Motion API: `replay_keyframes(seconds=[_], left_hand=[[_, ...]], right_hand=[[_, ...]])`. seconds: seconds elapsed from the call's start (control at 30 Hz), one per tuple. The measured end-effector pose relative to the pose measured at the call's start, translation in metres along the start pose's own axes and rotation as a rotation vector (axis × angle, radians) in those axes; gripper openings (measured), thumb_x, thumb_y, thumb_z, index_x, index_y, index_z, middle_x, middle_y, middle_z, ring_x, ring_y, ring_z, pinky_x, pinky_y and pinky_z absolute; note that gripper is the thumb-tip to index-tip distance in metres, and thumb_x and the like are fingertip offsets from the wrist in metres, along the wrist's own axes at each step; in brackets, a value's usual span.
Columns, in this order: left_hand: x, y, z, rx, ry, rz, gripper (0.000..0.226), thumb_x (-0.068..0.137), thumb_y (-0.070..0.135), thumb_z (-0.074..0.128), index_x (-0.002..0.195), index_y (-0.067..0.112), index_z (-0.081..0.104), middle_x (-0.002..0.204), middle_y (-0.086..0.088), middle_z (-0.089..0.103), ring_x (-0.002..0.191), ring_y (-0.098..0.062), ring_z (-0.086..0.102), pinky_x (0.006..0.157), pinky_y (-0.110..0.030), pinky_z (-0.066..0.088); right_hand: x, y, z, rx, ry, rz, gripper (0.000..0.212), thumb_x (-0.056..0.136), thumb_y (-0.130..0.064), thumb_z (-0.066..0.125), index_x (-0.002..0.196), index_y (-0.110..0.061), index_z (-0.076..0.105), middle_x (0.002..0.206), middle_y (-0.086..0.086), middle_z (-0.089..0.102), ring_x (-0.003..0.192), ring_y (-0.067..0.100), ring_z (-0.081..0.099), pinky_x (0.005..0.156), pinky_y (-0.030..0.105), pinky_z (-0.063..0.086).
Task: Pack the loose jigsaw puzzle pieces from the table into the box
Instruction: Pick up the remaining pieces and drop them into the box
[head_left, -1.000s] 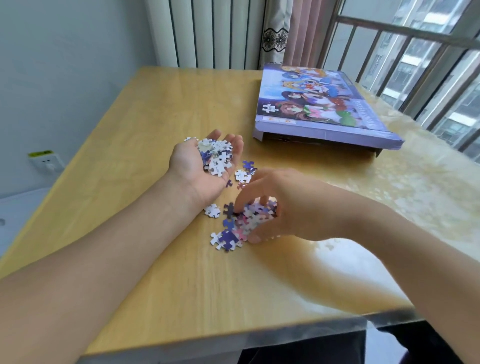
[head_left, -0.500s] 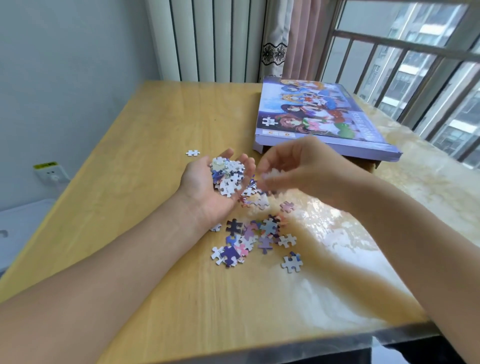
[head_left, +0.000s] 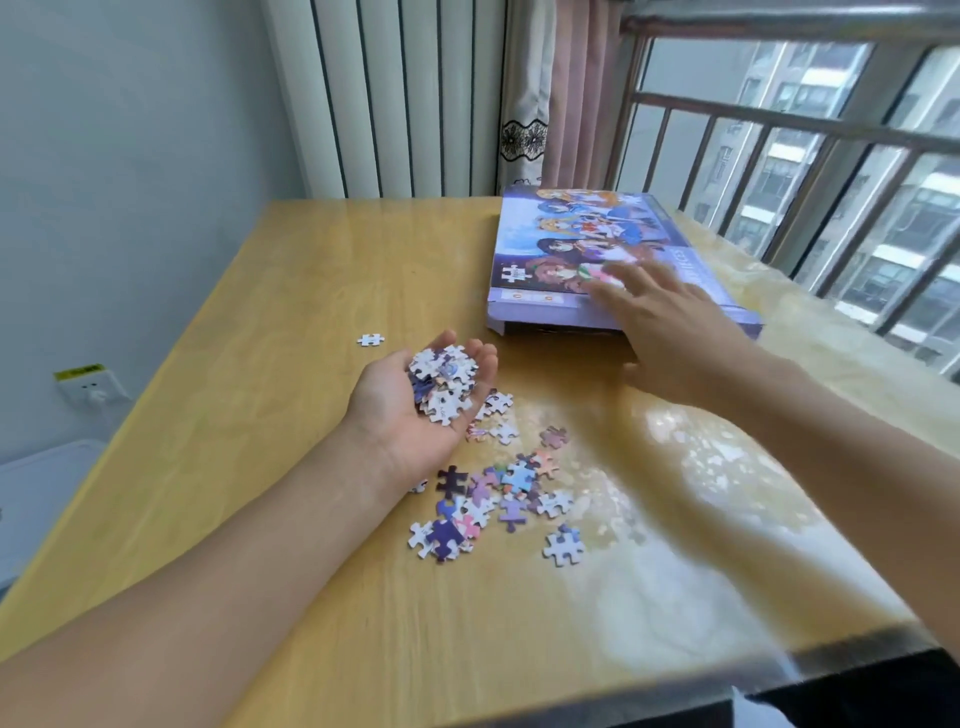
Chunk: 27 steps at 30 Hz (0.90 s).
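Two bare forearms enter from the near edge over a yellow wood-grain tabletop (head_left: 270, 364). Loose jigsaw pieces (head_left: 493, 499), a scattered cluster of purple, blue, pink and white, lie flat on the tabletop between the forearms, some overlapping; one white-backed piece (head_left: 563, 545) sits just apart at the cluster's near right. Left hand (head_left: 415, 410): palm up, just beyond the cluster, fingers (head_left: 480, 358) cupped upward and loosely curled, cradling a heaped handful of pieces (head_left: 444, 382), mostly showing pale backs. Further pieces (head_left: 498, 415) lie on the tabletop just beside that hand's right edge. One single white piece (head_left: 370, 340) lies alone, well apart to the far left. Right hand (head_left: 670, 332): palm down, fingers straight and spread wide, holding nothing, extended over the near edge of the puzzle box (head_left: 597, 249); motion blur hides whether it touches the box. Puzzle box: flat, purple, printed with cartoon figures, lying at the far right of the tabletop, lid on. Beyond: white radiator (head_left: 395, 98), pink curtain (head_left: 582, 93), barred window (head_left: 805, 140); wall socket (head_left: 91, 387) at left.
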<state>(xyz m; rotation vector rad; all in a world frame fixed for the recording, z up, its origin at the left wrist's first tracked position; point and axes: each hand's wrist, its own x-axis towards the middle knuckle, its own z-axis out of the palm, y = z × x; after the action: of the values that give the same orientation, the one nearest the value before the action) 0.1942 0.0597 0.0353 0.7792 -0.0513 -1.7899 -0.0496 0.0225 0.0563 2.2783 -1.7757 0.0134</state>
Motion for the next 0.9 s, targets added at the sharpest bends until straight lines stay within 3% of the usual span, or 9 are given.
replay_keyframes(seconds=[0.07,0.13,0.27,0.33,0.47,0.57,0.73,0.8,0.9], left_hand=[[-0.006,-0.003,0.003,-0.012,0.016,-0.004,0.045,0.108,0.028,0.032,0.103,0.0,0.066,0.104,-0.022,0.07,0.095,-0.034,0.07,0.082,-0.045,0.059],[-0.012,-0.006,0.01,-0.004,0.025,-0.008,0.045,0.108,0.027,0.032,0.103,-0.001,0.067,0.1,-0.023,0.07,0.086,-0.035,0.071,0.081,-0.046,0.06],[-0.025,-0.003,0.04,0.007,0.016,0.022,0.042,0.108,0.021,0.029,0.105,-0.003,0.064,0.09,-0.023,0.067,0.092,-0.034,0.069,0.08,-0.047,0.06],[-0.031,-0.002,0.061,0.011,-0.002,0.04,0.039,0.107,0.018,0.028,0.107,-0.003,0.061,0.092,-0.022,0.064,0.095,-0.032,0.066,0.085,-0.045,0.059],[-0.037,-0.017,0.104,0.039,-0.01,0.065,0.039,0.106,0.015,0.024,0.107,-0.004,0.057,0.107,-0.024,0.058,0.101,-0.035,0.061,0.076,-0.045,0.057],[-0.036,-0.028,0.13,0.012,-0.037,0.077,0.035,0.106,0.017,0.028,0.103,-0.003,0.056,0.103,-0.022,0.058,0.097,-0.038,0.06,0.071,-0.047,0.057],[-0.024,-0.028,0.156,-0.016,0.035,0.129,0.031,0.102,0.018,0.031,0.1,0.001,0.056,0.099,-0.019,0.058,0.085,-0.039,0.057,0.077,-0.051,0.056],[-0.019,-0.027,0.162,-0.021,0.078,0.141,0.031,0.101,0.019,0.032,0.105,0.003,0.058,0.104,-0.019,0.059,0.092,-0.039,0.059,0.086,-0.05,0.056],[-0.015,-0.027,0.17,-0.052,0.11,0.167,0.032,0.1,0.018,0.033,0.112,0.005,0.059,0.112,-0.017,0.061,0.101,-0.037,0.06,0.096,-0.049,0.053]], right_hand=[[0.002,0.011,0.01,0.001,0.044,0.049,0.053,0.085,-0.011,0.06,0.136,-0.019,0.046,0.136,0.008,0.051,0.124,0.034,0.05,0.089,0.044,0.05],[0.007,0.022,0.004,-0.003,0.141,0.084,0.026,0.088,-0.005,0.052,0.111,-0.016,0.059,0.112,0.01,0.064,0.099,0.035,0.062,0.067,0.037,0.045],[0.019,0.033,-0.034,0.0,0.224,0.071,0.022,0.083,0.003,0.05,0.082,-0.019,0.054,0.083,0.012,0.06,0.067,0.031,0.049,0.056,0.032,0.033],[0.025,0.031,-0.053,0.009,0.238,0.066,0.023,0.08,0.006,0.05,0.079,-0.017,0.055,0.08,0.01,0.057,0.067,0.031,0.049,0.051,0.03,0.028],[0.023,0.028,-0.091,0.105,0.271,0.032,0.024,0.074,0.009,0.047,0.072,-0.014,0.051,0.076,0.011,0.054,0.067,0.034,0.054,0.056,0.036,0.043],[0.019,0.027,-0.109,0.124,0.277,0.027,0.025,0.079,0.009,0.049,0.079,-0.015,0.058,0.079,0.009,0.056,0.071,0.033,0.057,0.063,0.038,0.05],[0.018,0.03,-0.126,0.103,0.296,0.018,0.026,0.081,0.009,0.05,0.071,-0.014,0.051,0.07,0.006,0.046,0.072,0.036,0.056,0.063,0.037,0.047],[0.017,0.03,-0.128,0.111,0.297,0.021,0.031,0.08,0.01,0.049,0.065,-0.017,0.045,0.068,0.005,0.045,0.07,0.036,0.054,0.061,0.035,0.042],[0.015,0.027,-0.129,0.124,0.285,0.011,0.031,0.079,0.011,0.047,0.067,-0.017,0.047,0.073,0.008,0.051,0.074,0.036,0.056,0.065,0.038,0.048]])
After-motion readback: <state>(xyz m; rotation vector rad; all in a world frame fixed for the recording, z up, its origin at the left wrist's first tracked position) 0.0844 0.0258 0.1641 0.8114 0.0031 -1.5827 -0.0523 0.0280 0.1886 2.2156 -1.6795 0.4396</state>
